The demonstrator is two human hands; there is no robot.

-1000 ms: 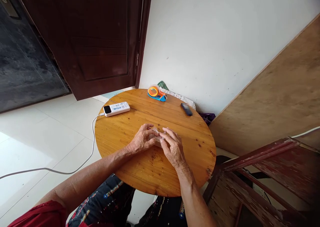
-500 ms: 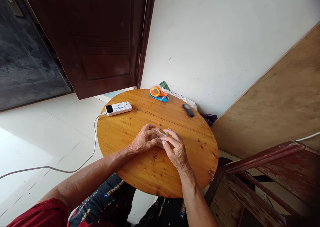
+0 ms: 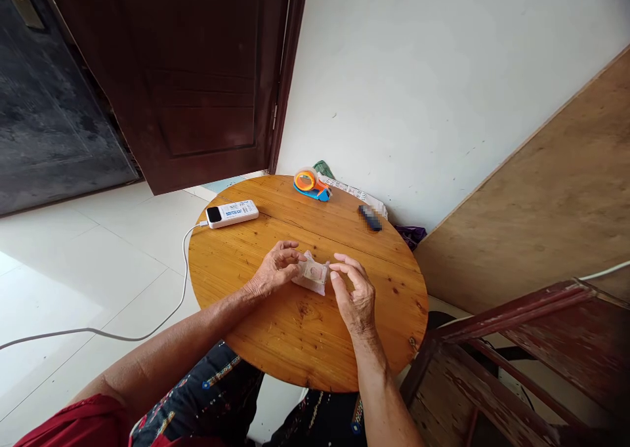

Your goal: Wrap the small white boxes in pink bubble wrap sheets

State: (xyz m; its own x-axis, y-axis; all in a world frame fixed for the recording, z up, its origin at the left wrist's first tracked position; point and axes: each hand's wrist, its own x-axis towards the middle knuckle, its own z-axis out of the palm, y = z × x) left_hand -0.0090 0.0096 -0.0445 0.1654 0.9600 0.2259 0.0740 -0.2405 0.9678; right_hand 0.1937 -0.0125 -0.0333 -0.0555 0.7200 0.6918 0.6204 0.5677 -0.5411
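Note:
A small pale package in translucent wrapping (image 3: 314, 274), with a faint printed mark on its top, lies on the round wooden table (image 3: 275, 316). At its left side is my left hand (image 3: 280, 265), fingers spread and slightly bent; its fingertips come close to the wrapping, and I cannot tell whether they touch it. My right hand (image 3: 355, 293) hovers just right of the package, its thumb and fingers apart around empty air. The package's left edge is partly hidden by my left fingers.
An orange and blue tape dispenser (image 3: 312, 184) stands at the table's far edge. To the left lies a white power bank-like device (image 3: 232, 214) with a cable (image 3: 183, 283) running off the table. A dark pixelated object (image 3: 369, 217) lies far right. Wooden furniture (image 3: 512, 348) stands beside the table.
Both hands have drawn apart from the package, the right one moving right and the left one slightly left. The package's top now shows between them.

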